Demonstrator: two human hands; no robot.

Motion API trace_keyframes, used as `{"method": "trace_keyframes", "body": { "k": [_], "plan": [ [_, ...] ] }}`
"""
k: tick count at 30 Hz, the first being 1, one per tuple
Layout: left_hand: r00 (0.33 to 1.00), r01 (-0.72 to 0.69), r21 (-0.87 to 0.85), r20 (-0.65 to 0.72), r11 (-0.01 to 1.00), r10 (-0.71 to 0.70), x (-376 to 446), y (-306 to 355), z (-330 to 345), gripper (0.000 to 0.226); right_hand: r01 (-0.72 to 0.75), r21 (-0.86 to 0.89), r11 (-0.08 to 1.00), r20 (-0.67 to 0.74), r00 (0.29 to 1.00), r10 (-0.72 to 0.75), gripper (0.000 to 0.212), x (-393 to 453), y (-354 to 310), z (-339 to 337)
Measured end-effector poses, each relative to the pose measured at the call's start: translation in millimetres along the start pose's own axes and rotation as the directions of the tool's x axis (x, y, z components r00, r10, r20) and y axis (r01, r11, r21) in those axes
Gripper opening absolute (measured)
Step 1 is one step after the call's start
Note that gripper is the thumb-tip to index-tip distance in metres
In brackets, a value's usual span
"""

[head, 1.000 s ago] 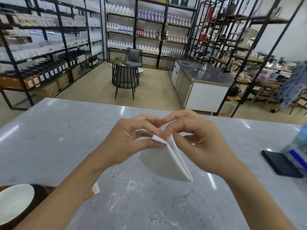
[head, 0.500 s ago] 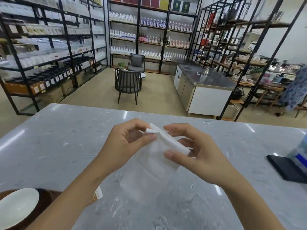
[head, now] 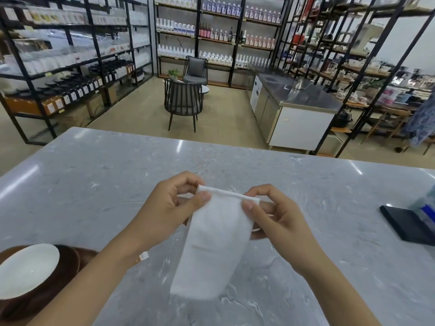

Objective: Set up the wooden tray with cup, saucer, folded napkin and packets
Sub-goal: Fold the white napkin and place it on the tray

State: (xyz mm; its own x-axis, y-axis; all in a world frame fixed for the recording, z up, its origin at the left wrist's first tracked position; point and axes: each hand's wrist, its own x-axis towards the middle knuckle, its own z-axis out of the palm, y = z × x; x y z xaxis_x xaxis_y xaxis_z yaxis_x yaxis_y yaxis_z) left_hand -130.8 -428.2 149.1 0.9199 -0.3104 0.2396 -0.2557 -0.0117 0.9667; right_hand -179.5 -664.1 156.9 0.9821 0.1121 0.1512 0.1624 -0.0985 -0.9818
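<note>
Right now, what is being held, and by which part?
The napkin, pinched at its top corners by the left hand and right hand.

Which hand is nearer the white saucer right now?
Left. The left hand holds the napkin on the side toward the saucer; the right hand is farther across.

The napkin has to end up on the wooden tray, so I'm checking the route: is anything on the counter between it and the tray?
Nothing on the counter. The napkin hangs from both hands; only the left forearm crosses toward the wooden tray, whose saucer fills its visible part.
</note>
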Motion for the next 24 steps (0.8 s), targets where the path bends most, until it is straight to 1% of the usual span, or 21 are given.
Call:
{"method": "trace_keyframes", "body": {
  "k": [3, 5, 7, 9, 11, 13, 14, 15, 16, 17, 18, 19, 20, 21, 22, 24],
  "plan": [
    [0.982, 0.177, 0.005, 0.060, 0.984, -0.177, -3.4, -47.1, 0.7, 0.013, -0.142, -0.101, 0.985, 0.007, 0.990, 0.143, 0.014, -1.3, 40.9, 4.1],
    [0.943, 0.324, 0.020, 0.068, 0.946, -0.324, -5.3, -93.3, 4.7, 0.008, -0.262, -0.134, 0.956, 0.014, 0.964, 0.266, 0.011, -0.2, 80.5, 7.0],
    [0.901, 0.424, 0.082, 0.063, 0.902, -0.429, -7.5, -140.9, 9.5, 0.007, -0.354, -0.205, 0.913, 0.011, 0.931, 0.364, 0.011, 0.0, 122.1, 9.8],
    [0.870, 0.486, 0.118, 0.032, 0.866, -0.493, -8.6, -180.4, 15.8, 0.006, -0.377, -0.319, 0.870, -0.002, 0.918, 0.397, 0.022, 0.1, 158.0, 12.5],
    [0.873, 0.484, 0.241, -0.071, 0.841, -0.482, -6.4, -206.8, 20.5, 0.008, -0.352, -0.453, 0.819, -0.036, 0.925, 0.378, 0.036, -0.9, 181.7, 16.9],
    [0.903, 0.428, 0.402, -0.152, 0.810, -0.402, -3.2, -216.2, 21.6, 0.014, -0.325, -0.509, 0.797, -0.079, 0.940, 0.333, 0.045, -5.2, 195.3, 21.6],
    [0.925, 0.375, 0.487, -0.148, 0.788, -0.349, -2.1, -217.6, 21.5, 0.016, -0.304, -0.534, 0.789, -0.089, 0.948, 0.306, 0.047, -9.6, 200.8, 24.5],
    [0.951, 0.297, 0.582, -0.114, 0.757, -0.286, -1.2, -217.9, 21.5, 0.019, -0.270, -0.586, 0.764, -0.092, 0.959, 0.269, 0.049, -15.3, 206.3, 28.0],
    [0.974, 0.194, 0.664, -0.045, 0.722, -0.220, -0.1, -216.9, 22.5, 0.023, -0.224, -0.659, 0.718, -0.085, 0.971, 0.224, 0.049, -22.3, 211.0, 32.1],
    [0.987, 0.072, 0.711, 0.050, 0.700, -0.152, 0.7, -215.7, 24.7, 0.027, -0.167, -0.724, 0.669, -0.066, 0.983, 0.174, 0.049, -30.4, 215.3, 36.5],
    [0.983, -0.058, 0.720, 0.162, 0.691, -0.086, 2.1, -214.1, 28.3, 0.029, -0.102, -0.767, 0.633, -0.031, 0.992, 0.123, 0.049, -38.5, 216.7, 41.7],
    [0.959, -0.177, 0.708, 0.279, 0.684, -0.041, 4.3, -213.1, 32.4, 0.030, -0.025, -0.793, 0.609, 0.022, 0.997, 0.069, 0.049, -45.8, 216.5, 47.2],
    [0.924, -0.264, 0.692, 0.381, 0.672, -0.030, 7.3, -212.5, 36.5, 0.031, 0.062, -0.803, 0.593, 0.089, 0.996, 0.017, 0.049, -51.6, 214.9, 52.6],
    [0.890, -0.309, 0.687, 0.453, 0.658, -0.055, 11.3, -212.4, 39.6, 0.033, 0.146, -0.802, 0.580, 0.158, 0.987, -0.030, 0.048, -56.4, 213.0, 56.6],
    [0.864, -0.322, 0.702, 0.491, 0.636, -0.105, 15.1, -212.8, 41.2, 0.036, 0.207, -0.795, 0.571, 0.213, 0.975, -0.058, 0.046, -60.8, 210.4, 59.7],
    [0.851, -0.272, 0.760, 0.476, 0.590, -0.221, 21.8, -213.1, 39.6, 0.041, 0.246, -0.776, 0.580, 0.264, 0.963, -0.055, 0.045, -69.6, 206.3, 60.9]
  ]
}}
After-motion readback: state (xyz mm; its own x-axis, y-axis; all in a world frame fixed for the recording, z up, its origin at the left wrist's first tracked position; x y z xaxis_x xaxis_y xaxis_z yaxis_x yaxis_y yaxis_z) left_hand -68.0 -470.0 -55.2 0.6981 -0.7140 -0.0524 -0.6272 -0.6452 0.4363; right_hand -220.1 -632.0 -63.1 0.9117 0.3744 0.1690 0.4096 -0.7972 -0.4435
